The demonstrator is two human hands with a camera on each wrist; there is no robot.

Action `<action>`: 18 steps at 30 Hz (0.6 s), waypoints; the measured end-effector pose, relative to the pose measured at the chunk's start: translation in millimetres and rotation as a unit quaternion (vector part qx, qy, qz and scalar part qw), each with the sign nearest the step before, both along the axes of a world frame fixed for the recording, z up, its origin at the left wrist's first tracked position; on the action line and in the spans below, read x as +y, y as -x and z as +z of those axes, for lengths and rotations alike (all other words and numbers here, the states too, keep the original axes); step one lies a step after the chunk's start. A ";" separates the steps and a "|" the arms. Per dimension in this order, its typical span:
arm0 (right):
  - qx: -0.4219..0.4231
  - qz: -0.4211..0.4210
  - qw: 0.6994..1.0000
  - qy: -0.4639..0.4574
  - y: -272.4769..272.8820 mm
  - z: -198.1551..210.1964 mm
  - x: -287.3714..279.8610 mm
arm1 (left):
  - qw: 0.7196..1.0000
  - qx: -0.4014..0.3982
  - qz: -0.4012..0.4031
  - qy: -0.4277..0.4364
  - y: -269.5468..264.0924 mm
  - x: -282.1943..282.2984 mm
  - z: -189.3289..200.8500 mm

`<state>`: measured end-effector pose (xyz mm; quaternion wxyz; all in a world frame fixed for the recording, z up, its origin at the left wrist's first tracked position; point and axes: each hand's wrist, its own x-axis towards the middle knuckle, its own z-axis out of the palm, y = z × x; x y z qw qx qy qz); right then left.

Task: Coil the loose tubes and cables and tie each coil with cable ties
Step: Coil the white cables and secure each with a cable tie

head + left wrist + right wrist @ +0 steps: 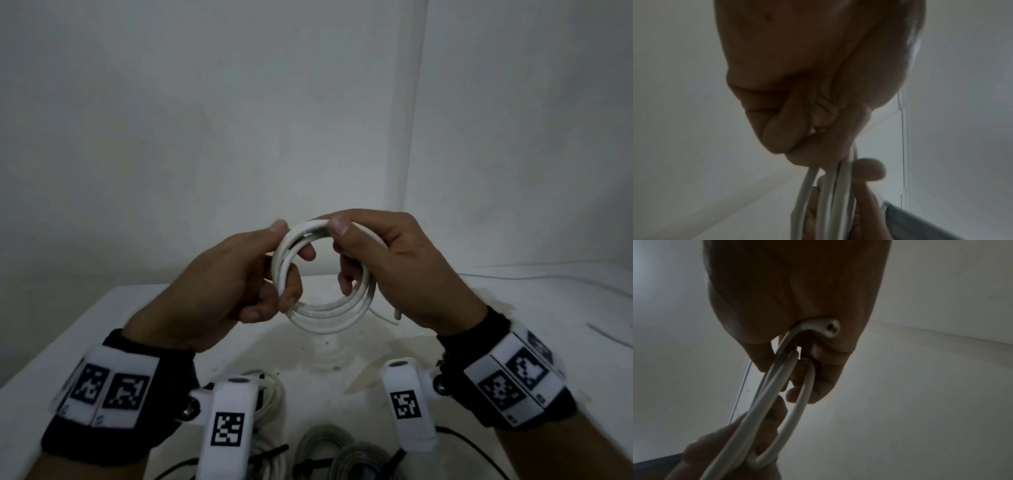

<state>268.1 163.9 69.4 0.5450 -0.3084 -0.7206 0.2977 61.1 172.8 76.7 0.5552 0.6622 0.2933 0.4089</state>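
A white tube coil (325,315) of several loops is held up in the air over the table. My left hand (239,274) grips its left side, fingers curled through the ring. My right hand (376,253) grips its upper right side, thumb pressed on top. The tube's cut end (396,314) sticks out low on the right, below my right palm. In the left wrist view the loops (828,203) run down from my curled left hand (797,129). In the right wrist view the hollow tube end (830,330) lies against my right hand (818,369).
A white table (102,325) stands against a white wall. At its near edge lie a tied white cable coil (270,404) and a grey cable coil (329,445), with black cable ties (274,450) among them. A loose white tube (548,277) runs along the far right.
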 end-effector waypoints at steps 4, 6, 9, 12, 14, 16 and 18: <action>0.121 -0.018 0.992 0.020 10.7 -5.5 4.8 | 0.996 -0.074 -0.024 0.048 -5.9 -0.5 -2.5; 0.177 -0.047 0.982 0.036 16.5 -9.3 8.0 | 0.992 -0.108 -0.027 0.057 -9.9 -0.4 -4.1; 0.252 0.008 0.960 0.119 19.2 -12.0 11.9 | 0.988 -0.140 -0.026 0.061 -13.6 0.4 -5.8; 0.297 0.034 0.943 0.148 18.3 -11.3 11.4 | 0.990 -0.128 -0.028 0.053 -15.9 -1.1 -6.5; 0.269 -0.023 0.959 0.092 19.0 -14.3 11.8 | 0.996 -0.082 -0.013 0.024 -14.4 -1.6 -5.6; 0.215 -0.077 0.973 0.033 20.5 -15.7 10.1 | 0.999 -0.049 0.007 0.006 -9.3 1.0 -4.2; 0.181 -0.087 0.979 0.013 21.2 -16.0 9.1 | 0.999 -0.024 0.026 -0.006 -2.6 3.9 -3.1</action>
